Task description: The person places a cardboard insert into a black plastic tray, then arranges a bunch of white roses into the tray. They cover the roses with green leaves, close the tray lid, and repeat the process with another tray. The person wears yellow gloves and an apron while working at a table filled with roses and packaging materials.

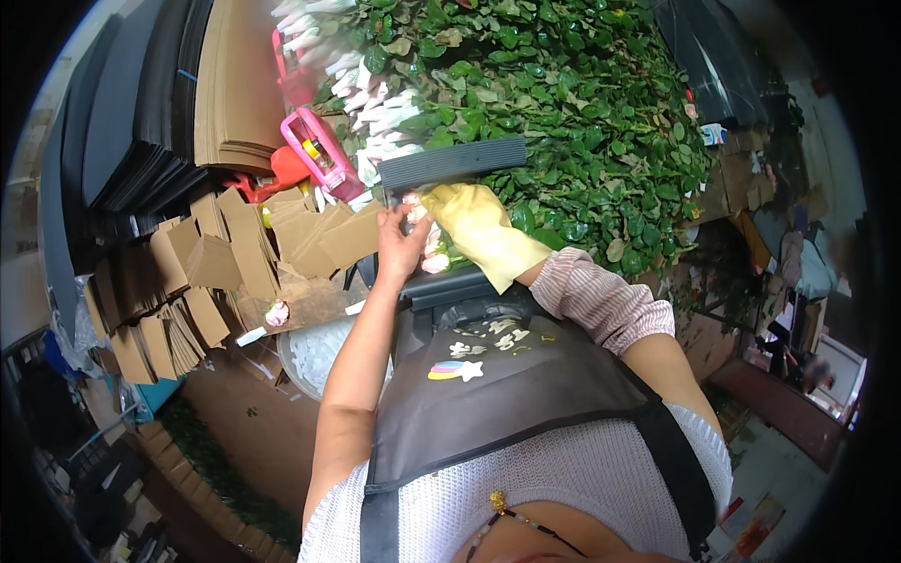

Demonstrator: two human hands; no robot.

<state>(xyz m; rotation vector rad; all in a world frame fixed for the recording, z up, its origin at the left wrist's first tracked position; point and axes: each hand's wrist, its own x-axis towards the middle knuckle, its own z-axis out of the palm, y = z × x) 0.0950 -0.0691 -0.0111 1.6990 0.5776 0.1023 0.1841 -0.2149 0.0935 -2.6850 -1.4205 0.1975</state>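
Note:
Pale pink roses lie in a row between two dark ribbed bars, the far bar and the near bar. Bare, my left hand reaches in from the left, its fingers bent round a rose head at the far end of the row. My right hand wears a yellow glove and lies over the right side of the roses. Its fingers curl down by the same blooms; the glove and flowers hide what they grip, if anything. Green stems show under the glove.
A big heap of leafy rose stems fills the far right. White-wrapped bundles line its left edge, beside a pink tape dispenser. Cardboard pieces and a loose rose lie left. Below stands a tub of white pieces.

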